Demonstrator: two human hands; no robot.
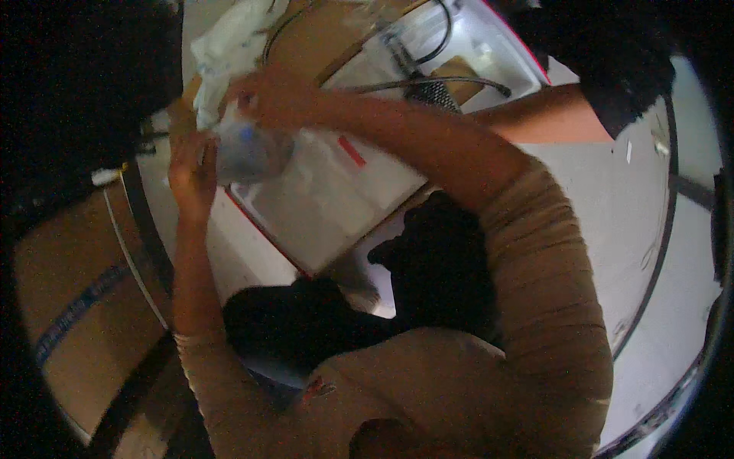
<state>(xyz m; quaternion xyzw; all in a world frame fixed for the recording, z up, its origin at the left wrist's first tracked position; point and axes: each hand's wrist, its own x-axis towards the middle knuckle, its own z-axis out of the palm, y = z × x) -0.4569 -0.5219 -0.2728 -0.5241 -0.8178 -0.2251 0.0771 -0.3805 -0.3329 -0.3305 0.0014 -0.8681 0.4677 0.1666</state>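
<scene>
My left hand is closed around the side of a clear, rounded plastic container. A blue spot shows in or on it; blur hides its exact kind. My right hand reaches across to the left, just above the container, with curled fingers smeared by motion. Whether it grips anything I cannot make out. Past both hands lies a crumpled white plastic bag. Beneath the container is a pale, flat box panel with red edges and a short red strip.
A white, red-edged box sits at the far side, near dark flexible hoses and a perforated dark piece. Another person's forearm, black-sleeved, comes in from the right. A cardboard box with blue tape stands at left.
</scene>
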